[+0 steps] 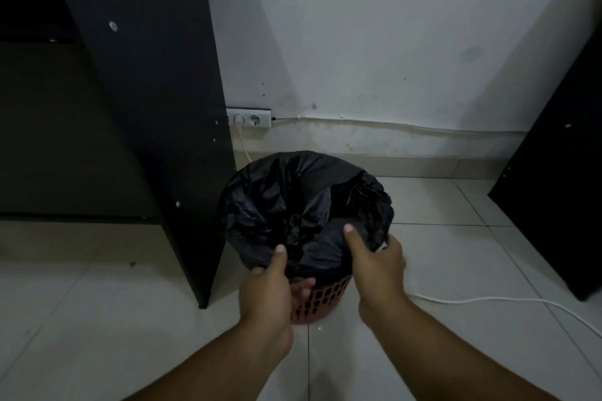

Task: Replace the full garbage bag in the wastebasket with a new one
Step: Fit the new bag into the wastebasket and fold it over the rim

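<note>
Our left hand (270, 283) at seven o'clock, right hand (378, 264) at five, are pinching the garbage bag (293, 198) rim; likely we're peeling it upward next

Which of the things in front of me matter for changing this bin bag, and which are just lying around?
Part of the job:
black garbage bag
red wastebasket
left hand and right hand, both gripping the bag's near edge

Just lying about:
white cable on the floor
socket strip on the wall
dark furniture panel
</note>
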The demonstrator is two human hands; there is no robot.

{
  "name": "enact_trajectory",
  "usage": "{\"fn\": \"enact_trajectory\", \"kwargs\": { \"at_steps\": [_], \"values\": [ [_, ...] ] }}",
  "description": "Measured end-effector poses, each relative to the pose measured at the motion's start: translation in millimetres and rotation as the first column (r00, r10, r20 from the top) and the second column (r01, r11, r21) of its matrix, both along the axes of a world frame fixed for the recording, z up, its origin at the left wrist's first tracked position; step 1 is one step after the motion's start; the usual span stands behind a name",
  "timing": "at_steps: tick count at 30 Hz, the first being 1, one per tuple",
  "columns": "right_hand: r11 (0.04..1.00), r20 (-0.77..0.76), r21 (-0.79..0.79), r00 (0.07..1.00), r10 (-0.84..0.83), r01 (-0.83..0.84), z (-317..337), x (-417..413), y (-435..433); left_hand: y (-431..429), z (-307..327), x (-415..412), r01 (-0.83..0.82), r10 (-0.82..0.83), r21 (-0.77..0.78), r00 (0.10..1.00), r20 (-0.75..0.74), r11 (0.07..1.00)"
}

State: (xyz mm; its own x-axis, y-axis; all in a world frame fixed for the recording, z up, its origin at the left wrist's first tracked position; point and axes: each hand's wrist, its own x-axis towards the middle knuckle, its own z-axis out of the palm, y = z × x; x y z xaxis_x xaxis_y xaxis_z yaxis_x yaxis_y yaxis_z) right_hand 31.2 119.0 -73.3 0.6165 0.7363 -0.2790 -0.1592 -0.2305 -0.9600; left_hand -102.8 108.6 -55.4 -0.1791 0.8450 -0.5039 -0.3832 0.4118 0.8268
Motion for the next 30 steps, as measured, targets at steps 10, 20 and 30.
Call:
{"fn": "enact_trajectory", "kwargs": {
  "at_steps": [10, 20, 30],
  "values": [
    [0.993, -0.03, -0.029, 0.993, 0.11, -0.111, -1.5, 19.2, -4.2, 7.4, -2.3, -21.0, -0.207, 0.21, 0.037, 0.967, -0.143, 0.978],
    [0.971, -0.054, -0.082, 0.974, 0.222, -0.225, 17.3, 70.8, 8.9, 71.0, 18.3, -90.2, 0.186, -0.187, 0.02, 0.982, 0.009, 0.982],
    [0.959, -0.255, -0.18, 0.952, 0.17, -0.22, 0.7, 82.0, 24.0, 100.3, 5.2, -95.8, 0.276, -0.277, -0.041, 0.96, -0.027, 0.96]
  ]
}}
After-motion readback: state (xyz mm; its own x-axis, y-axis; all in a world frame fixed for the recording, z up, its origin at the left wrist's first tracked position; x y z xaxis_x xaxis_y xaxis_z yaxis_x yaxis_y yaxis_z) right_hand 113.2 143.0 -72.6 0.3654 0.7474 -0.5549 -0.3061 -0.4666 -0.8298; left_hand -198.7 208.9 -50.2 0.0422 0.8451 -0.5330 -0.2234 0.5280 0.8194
